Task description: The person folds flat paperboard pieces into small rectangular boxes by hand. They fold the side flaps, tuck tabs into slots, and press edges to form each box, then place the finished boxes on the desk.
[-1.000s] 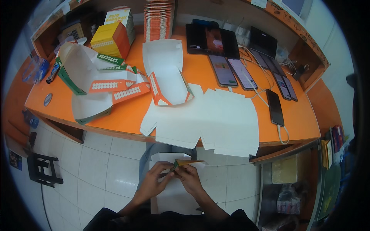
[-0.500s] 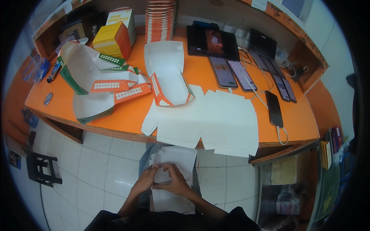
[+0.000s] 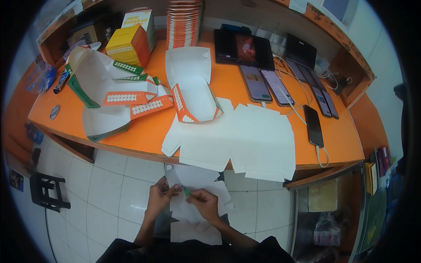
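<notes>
A white flat cardboard box blank (image 3: 195, 209) lies over my lap below the table edge, its flaps partly bent. My left hand (image 3: 161, 196) is closed on its left side, thumb and fingers pinching the edge. A small green-printed flap (image 3: 187, 192) stands up between my hands. My right hand (image 3: 205, 203) pinches this flap from the right. More white cardboard (image 3: 195, 232) lies under the blank, nearer my body. On the table ahead rest several flat white blanks (image 3: 237, 140) and an opened folded box (image 3: 197, 98) with orange dotted sides.
Partly folded green and orange boxes (image 3: 105, 118) lie at the table's left. A yellow-orange box (image 3: 129, 46) and a tall stack of flattened boxes (image 3: 182, 24) stand at the back. A tablet (image 3: 228, 48) and several phones with cables, including a black phone (image 3: 312, 127), occupy the right.
My hands have moved apart, the right one slightly downward and right. The blank on my lap has shifted and turned, and its green flap now shows between my fingers.
</notes>
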A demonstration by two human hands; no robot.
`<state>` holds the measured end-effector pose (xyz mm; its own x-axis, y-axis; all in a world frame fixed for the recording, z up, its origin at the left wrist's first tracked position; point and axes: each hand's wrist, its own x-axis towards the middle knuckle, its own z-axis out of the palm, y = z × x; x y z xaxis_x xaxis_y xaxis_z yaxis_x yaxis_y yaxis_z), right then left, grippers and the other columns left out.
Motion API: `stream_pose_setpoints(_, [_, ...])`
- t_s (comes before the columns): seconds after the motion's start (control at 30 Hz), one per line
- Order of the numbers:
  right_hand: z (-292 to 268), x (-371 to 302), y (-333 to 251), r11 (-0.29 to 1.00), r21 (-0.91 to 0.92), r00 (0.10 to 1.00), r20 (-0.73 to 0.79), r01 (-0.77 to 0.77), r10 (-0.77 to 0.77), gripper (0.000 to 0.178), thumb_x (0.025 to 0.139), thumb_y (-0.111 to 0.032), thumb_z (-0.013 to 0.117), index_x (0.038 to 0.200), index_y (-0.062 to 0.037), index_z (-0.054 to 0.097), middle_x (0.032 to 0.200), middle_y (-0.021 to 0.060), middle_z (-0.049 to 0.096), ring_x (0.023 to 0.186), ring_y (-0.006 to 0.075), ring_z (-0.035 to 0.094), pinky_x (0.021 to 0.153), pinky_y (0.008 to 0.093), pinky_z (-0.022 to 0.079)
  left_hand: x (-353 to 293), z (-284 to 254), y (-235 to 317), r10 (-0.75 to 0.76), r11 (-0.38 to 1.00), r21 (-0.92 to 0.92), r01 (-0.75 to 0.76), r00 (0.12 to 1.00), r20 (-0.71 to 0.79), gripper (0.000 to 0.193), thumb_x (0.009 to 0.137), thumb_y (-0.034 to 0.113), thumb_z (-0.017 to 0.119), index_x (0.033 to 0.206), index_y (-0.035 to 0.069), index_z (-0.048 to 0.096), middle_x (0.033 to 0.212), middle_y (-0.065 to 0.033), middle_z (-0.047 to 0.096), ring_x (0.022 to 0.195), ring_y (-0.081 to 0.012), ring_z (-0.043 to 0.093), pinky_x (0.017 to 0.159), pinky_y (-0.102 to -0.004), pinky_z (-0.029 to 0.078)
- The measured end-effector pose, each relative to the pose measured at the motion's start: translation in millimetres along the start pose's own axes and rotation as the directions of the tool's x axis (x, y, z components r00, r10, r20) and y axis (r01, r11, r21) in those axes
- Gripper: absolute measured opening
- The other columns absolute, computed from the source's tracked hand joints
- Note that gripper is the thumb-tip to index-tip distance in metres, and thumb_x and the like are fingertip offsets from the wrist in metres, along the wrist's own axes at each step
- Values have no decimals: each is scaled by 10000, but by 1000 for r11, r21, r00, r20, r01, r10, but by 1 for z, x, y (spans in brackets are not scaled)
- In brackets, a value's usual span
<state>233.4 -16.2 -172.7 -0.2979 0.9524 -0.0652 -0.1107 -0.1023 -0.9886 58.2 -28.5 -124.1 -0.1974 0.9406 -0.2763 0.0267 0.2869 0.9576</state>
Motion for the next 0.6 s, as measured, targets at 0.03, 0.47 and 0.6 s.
stream_pose_setpoints(0.03, [-2,1,-1,988,103,993,18,-117,115,202,843,-37,670,1025,45,635,849,113,684,779,192,684,723,307,564,-1,0,-1,17,996,89,-17,1000,2,196,865,82,657,970,-67,587,910,-131,643,808,-182,662,677,-301,550])
stream_pose_setpoints(0.47, [-1,-5,-16,861,382,942,103,-335,321,269,845,-19,662,1095,63,610,1002,145,674,872,197,672,809,304,549,-17,9,6,296,853,393,-344,938,179,113,837,66,652,896,-30,647,903,-162,661,818,-313,660,695,-359,508])
stream_pose_setpoints(0.6, [1,-8,-12,949,222,974,27,-224,224,270,828,7,674,1084,67,613,976,140,679,856,183,671,795,287,548,-15,9,4,292,880,332,-340,938,186,145,848,74,651,952,-26,662,901,-160,675,804,-287,675,649,-340,515])
